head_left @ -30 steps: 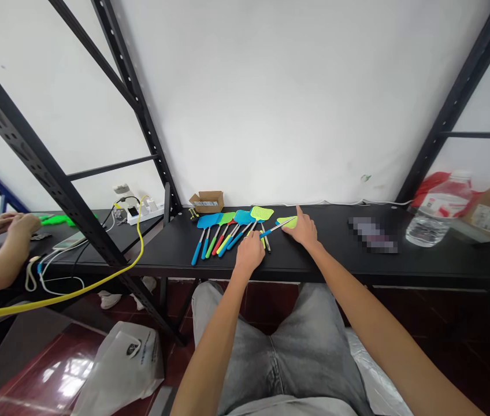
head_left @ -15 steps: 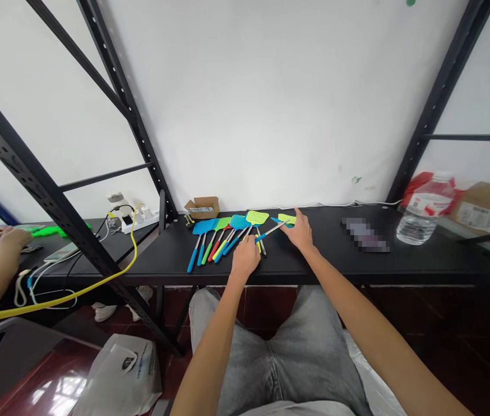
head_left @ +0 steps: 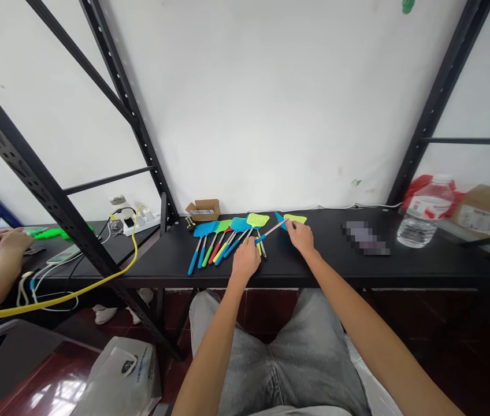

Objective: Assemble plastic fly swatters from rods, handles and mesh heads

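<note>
A blue fly swatter [head_left: 273,229] with a thin metal shaft slants up to the right between my hands. My left hand [head_left: 246,258] is wrapped round its blue handle. My right hand [head_left: 301,236] pinches the swatter where the shaft meets the blue head, which it partly hides. Just behind those fingers shows a yellow-green swatter head [head_left: 296,219]. To the left, several swatters lie side by side on the black table [head_left: 336,267], among them a blue one [head_left: 205,229] and a yellow-green one [head_left: 257,219] beside my left hand.
A small open cardboard box [head_left: 204,210] stands against the wall. Rightward are a blurred-out flat object [head_left: 366,238], a water bottle [head_left: 424,214] and a larger carton [head_left: 487,214]. A yellow cable [head_left: 134,248] crosses on the left, near a power strip [head_left: 143,222] and another person's hands [head_left: 8,240].
My right hand's fingers, spread before, have closed on the swatter near its head. The blue head has turned to a steeper slant. My left hand keeps its hold on the handle.
</note>
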The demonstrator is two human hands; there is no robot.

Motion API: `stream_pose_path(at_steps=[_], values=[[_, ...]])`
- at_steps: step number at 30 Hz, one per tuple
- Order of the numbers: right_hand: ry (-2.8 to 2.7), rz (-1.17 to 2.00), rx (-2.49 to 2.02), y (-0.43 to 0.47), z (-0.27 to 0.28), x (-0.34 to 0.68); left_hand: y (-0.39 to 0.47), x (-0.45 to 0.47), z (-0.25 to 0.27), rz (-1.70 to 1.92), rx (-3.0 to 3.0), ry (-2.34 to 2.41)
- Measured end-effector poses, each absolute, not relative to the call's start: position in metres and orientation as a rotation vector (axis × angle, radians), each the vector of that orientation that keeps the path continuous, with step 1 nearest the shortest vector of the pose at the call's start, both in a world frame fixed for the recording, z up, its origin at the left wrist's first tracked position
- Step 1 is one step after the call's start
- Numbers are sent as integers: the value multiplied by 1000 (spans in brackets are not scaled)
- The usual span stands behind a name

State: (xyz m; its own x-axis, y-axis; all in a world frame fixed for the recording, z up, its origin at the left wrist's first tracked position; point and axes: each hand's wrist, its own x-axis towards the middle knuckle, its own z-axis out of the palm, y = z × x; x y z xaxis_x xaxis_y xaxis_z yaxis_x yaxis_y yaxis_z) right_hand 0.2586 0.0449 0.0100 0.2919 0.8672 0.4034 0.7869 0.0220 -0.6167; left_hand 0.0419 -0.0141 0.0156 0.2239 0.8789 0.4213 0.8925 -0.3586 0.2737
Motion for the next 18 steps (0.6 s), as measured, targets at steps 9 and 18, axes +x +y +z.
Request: stream_pose_path(at_steps=[9, 18], values=[[-1364, 183, -1926, 45, 13, 259, -14, 42, 16, -759, -2432, -1787], [-1126, 312, -1501, 56, 1, 276, -16, 42, 18, -720, -2438, -1797]])
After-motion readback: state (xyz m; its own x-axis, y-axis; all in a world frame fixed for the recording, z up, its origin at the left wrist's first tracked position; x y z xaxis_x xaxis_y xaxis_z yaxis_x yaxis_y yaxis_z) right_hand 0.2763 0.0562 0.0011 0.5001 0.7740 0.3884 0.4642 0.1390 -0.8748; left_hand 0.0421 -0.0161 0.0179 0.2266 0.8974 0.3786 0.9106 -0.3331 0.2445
